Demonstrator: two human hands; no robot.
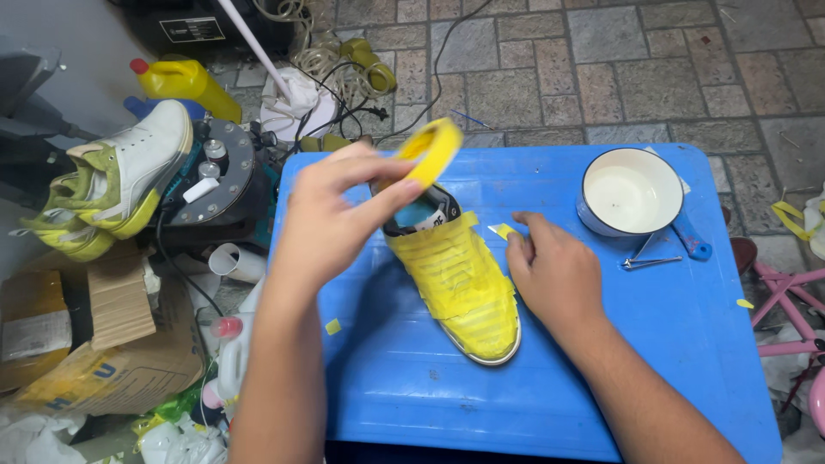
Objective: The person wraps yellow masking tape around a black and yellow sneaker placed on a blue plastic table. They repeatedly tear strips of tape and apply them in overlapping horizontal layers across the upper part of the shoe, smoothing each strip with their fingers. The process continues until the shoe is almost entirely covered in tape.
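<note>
A shoe [460, 288] wrapped in strips of yellow tape lies on a blue plastic table [687, 344], toe pointing toward me. My left hand [331, 215] holds a roll of yellow tape [432, 150] in the air above the shoe's heel opening. My right hand [550, 271] rests against the shoe's right side, fingers by a small loose end of yellow tape [501, 230] at the collar.
A white bowl [630, 193] with a blue handle and metal tweezers [649, 260] sit on the table's right part. To the left are white-and-green sneakers [120, 180], a yellow bottle [185, 82], a round machine [219, 185], cardboard boxes [94, 344] and cables. A pink frame [786, 309] stands at right.
</note>
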